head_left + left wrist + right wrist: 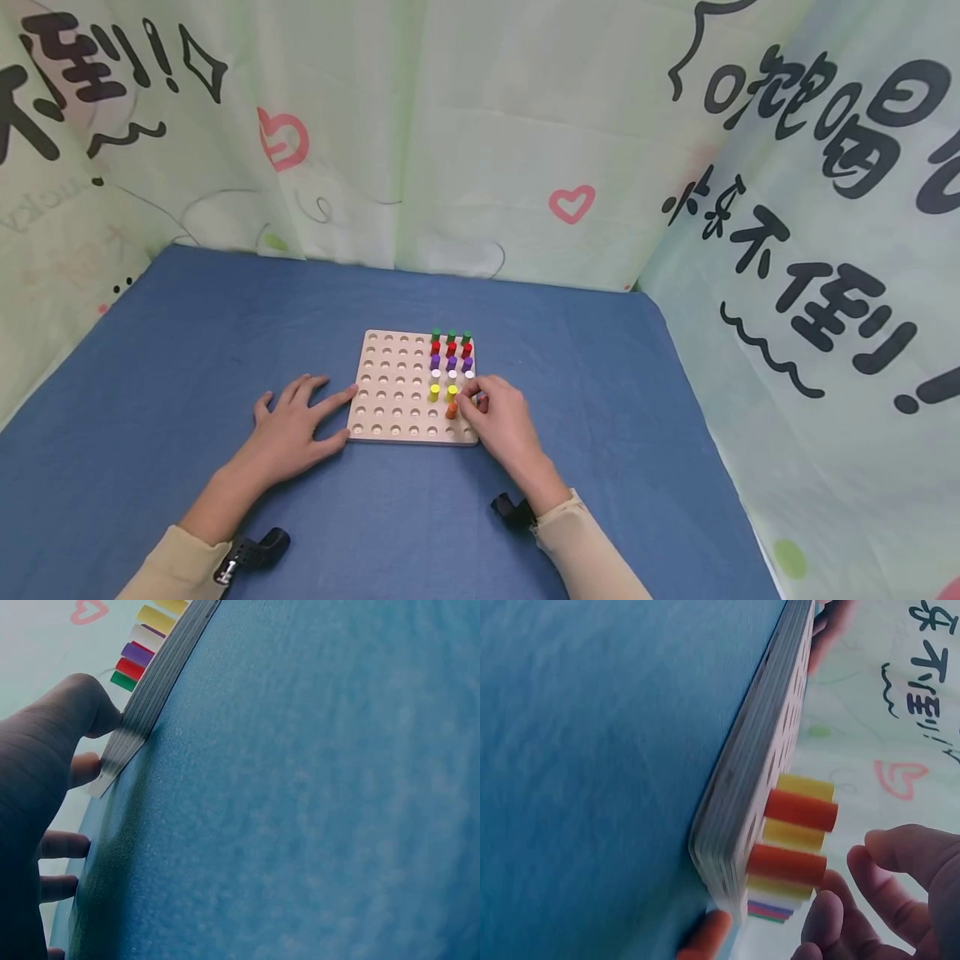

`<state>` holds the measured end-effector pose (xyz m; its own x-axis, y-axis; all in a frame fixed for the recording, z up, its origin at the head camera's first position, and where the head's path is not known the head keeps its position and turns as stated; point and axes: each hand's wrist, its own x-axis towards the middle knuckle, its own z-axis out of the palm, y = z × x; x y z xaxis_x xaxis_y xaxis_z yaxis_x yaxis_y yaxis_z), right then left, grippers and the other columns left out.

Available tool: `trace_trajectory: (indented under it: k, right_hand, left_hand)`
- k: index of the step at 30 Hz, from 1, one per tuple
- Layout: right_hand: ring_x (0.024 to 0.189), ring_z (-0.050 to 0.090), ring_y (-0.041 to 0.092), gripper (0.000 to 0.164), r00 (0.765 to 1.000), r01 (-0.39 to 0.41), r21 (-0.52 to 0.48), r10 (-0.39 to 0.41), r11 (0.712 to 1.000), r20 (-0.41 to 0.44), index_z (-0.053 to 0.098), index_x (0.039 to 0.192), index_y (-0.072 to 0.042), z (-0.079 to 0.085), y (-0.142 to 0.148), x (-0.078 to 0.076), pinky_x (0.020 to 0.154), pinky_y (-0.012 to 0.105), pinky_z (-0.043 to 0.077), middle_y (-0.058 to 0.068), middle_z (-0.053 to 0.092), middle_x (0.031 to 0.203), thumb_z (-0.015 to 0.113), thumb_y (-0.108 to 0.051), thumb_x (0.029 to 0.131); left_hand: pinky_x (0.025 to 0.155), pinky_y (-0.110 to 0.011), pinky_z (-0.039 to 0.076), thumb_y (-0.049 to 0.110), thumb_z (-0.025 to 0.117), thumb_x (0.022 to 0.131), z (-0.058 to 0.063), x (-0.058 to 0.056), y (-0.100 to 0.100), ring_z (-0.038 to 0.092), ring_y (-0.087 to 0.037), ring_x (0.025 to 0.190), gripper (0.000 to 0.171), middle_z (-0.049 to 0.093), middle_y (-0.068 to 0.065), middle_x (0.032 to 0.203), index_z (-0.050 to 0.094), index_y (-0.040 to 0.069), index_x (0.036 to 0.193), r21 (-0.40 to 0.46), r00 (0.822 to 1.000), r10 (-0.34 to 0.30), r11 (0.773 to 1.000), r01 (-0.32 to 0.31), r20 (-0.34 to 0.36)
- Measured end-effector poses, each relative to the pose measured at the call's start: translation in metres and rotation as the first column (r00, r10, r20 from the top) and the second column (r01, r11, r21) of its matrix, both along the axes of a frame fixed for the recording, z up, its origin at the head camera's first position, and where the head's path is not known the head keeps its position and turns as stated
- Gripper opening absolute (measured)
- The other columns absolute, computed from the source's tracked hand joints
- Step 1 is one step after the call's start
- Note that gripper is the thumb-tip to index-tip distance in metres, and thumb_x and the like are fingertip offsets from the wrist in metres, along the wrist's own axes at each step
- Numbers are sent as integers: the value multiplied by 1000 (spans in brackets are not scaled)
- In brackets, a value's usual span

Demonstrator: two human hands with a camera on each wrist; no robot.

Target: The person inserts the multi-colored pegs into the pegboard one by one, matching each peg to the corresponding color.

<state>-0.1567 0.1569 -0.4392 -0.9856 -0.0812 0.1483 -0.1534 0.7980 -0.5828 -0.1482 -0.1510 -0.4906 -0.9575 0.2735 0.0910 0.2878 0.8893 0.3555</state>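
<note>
A pale wooden pegboard (392,402) lies on the blue cloth. Green, red, purple, white and yellow pegs stand in rows along its right columns. In the right wrist view, two orange pegs (786,864) stand at the near end of these rows. My right hand (501,419) is beside them, fingers loosely bent, a small gap between fingertips and the nearer orange peg's end. Another orange peg (707,935) lies on the cloth by the board's edge. My left hand (288,433) spreads at the board's left side, thumb and index finger touching its edge (133,724).
Blue cloth (337,296) covers the table. Printed curtains (480,108) hang behind it and along both sides. Black wrist mounts (258,550) sit at both sleeves. The board's left columns show bare holes.
</note>
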Motion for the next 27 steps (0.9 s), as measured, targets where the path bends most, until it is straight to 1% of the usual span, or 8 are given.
trace_trajectory:
  k: [4, 8, 11, 13, 15, 20, 24, 27]
  right_hand:
    - [64, 50, 11, 7, 999, 43, 30, -43, 999, -12, 72, 94, -17, 2, 7, -4, 55, 25, 42, 2, 62, 88, 73, -23, 97]
    - [73, 57, 14, 7, 996, 89, 58, -89, 994, 0, 72, 98, -17, 5, 15, -8, 63, 29, 50, 3, 67, 99, 74, -23, 96]
    - [88, 64, 20, 11, 993, 100, 84, -105, 991, 57, 72, 105, -16, 6, 20, -11, 75, 36, 57, 5, 67, 109, 75, -21, 96]
    - [97, 65, 25, 17, 988, 97, 110, -109, 989, 109, 72, 111, -15, 5, 21, -12, 82, 41, 58, 8, 66, 116, 75, -18, 95]
    - [101, 65, 27, 23, 981, 87, 136, -108, 987, 161, 71, 117, -14, 3, 22, -13, 85, 43, 58, 10, 65, 119, 76, -16, 94]
    - [97, 64, 25, 33, 966, 55, 173, -96, 983, 241, 69, 125, -13, -4, 23, -16, 82, 42, 58, 13, 65, 118, 74, -7, 93]
    - [95, 63, 25, 38, 959, 46, 172, -92, 984, 267, 68, 128, -12, -7, 22, -17, 83, 42, 58, 14, 64, 118, 73, -2, 91]
    - [91, 60, 25, 43, 959, 39, 173, -86, 984, 271, 66, 130, -11, -8, 22, -17, 80, 41, 56, 14, 64, 115, 72, -1, 89]
  left_hand:
    - [103, -86, 18, 43, 69, 94, 1, 0, 0, 33, -52, 145, 63, 45, -23, 154, 52, 31, 153, 4, 1000, -4, 1000, 4, -5]
    - [103, -86, 19, 44, 68, 94, 1, -1, 0, 33, -52, 145, 63, 44, -23, 154, 52, 30, 154, -5, 1000, -4, 1000, 4, -4]
    - [103, -86, 19, 44, 68, 94, 0, 0, 1, 33, -52, 145, 64, 44, -23, 154, 51, 31, 154, -17, 1000, 0, 1000, 0, 0]
    - [103, -86, 19, 45, 68, 94, 0, 0, 1, 33, -52, 146, 64, 44, -23, 154, 51, 30, 154, -19, 1000, 4, 1000, -4, 0]
    - [104, -86, 18, 45, 68, 94, -1, 0, 1, 33, -52, 146, 64, 44, -23, 154, 51, 30, 154, -15, 1000, 6, 1000, -6, -1]
    - [105, -85, 18, 45, 68, 94, -3, 0, 1, 32, -51, 146, 64, 44, -22, 154, 51, 31, 154, -2, 1000, 2, 1000, -2, -7]
    - [105, -85, 18, 43, 69, 94, -2, 1, 0, 33, -51, 146, 64, 45, -22, 153, 51, 30, 154, 8, 1000, 0, 1000, 0, -15]
    - [105, -85, 17, 42, 69, 94, -2, 1, 0, 33, -52, 146, 63, 45, -23, 153, 52, 30, 154, 11, 1000, 0, 1000, 0, -18]
